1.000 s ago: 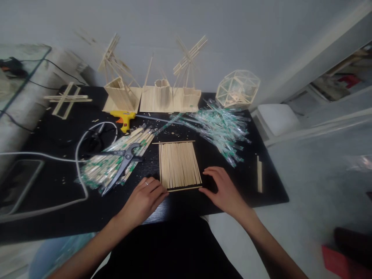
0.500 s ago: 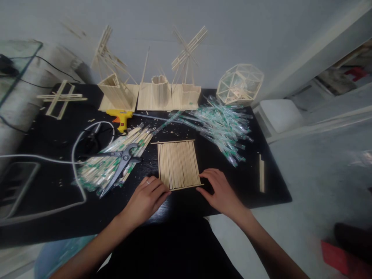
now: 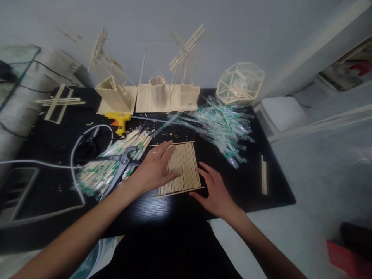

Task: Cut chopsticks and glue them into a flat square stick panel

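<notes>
A flat panel of wooden chopsticks (image 3: 186,166) lies side by side on the black table, with one stick crosswise along its far edge and another along its near edge. My left hand (image 3: 158,164) rests over the panel's left part, fingers stretched toward the far edge and thumb pointing right. My right hand (image 3: 213,188) is at the panel's near right corner, fingers apart, the fingertips at its right edge and the thumb near the front stick. Neither hand grips anything.
Pliers (image 3: 123,161) lie on wrapped chopsticks (image 3: 99,172) at left, by a yellow glue gun (image 3: 120,121) and white cable (image 3: 72,155). More wrappers (image 3: 223,124) are heaped at right. Stick models (image 3: 158,95) and a polyhedron frame (image 3: 240,83) stand behind. Loose sticks (image 3: 264,176) lie far right.
My left hand has moved from the near left corner up onto the panel's left side. My right hand stays at the right corner, its fingers shifted slightly. The near stick has slid left.
</notes>
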The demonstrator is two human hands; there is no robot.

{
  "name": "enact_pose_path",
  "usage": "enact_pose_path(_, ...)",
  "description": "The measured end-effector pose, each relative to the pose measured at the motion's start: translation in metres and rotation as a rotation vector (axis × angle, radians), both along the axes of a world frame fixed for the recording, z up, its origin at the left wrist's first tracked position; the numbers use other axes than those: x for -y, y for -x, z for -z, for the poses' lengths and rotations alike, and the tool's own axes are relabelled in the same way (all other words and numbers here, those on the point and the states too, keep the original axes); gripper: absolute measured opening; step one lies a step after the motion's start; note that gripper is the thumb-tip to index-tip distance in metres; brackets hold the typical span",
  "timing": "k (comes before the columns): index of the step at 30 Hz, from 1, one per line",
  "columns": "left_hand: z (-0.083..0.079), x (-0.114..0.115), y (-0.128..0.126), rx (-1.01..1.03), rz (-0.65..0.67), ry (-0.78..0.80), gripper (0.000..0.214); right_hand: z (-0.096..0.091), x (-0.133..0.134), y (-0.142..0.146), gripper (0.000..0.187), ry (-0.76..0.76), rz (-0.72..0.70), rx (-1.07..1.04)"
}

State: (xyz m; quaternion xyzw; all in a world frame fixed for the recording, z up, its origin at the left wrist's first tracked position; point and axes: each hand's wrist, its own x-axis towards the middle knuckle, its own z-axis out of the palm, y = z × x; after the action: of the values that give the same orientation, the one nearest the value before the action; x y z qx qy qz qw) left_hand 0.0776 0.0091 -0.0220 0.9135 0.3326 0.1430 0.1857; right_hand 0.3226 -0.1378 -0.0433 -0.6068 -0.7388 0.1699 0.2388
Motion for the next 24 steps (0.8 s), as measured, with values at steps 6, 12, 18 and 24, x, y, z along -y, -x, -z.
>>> enact_pose_path(6, 0.012, -0.011, -0.015, -0.077, 0.011, 0.008, 0.081, 0.006, -0.002, 0.007, 0.07, -0.044, -0.034, 0.009)
enact_pose_path(12, 0.013, -0.009, -0.013, -0.109, 0.033, 0.021, 0.084, 0.007, -0.004, 0.008, 0.059, -0.074, -0.056, -0.008)
enact_pose_path(18, 0.013, -0.011, -0.012, -0.093, 0.038, -0.003, 0.08, 0.006, -0.006, 0.01, 0.055, -0.057, -0.067, -0.015)
enact_pose_path(24, 0.017, -0.014, -0.012, -0.082, 0.06, -0.023, 0.078, 0.003, -0.007, 0.011, 0.053, -0.073, -0.076, -0.011)
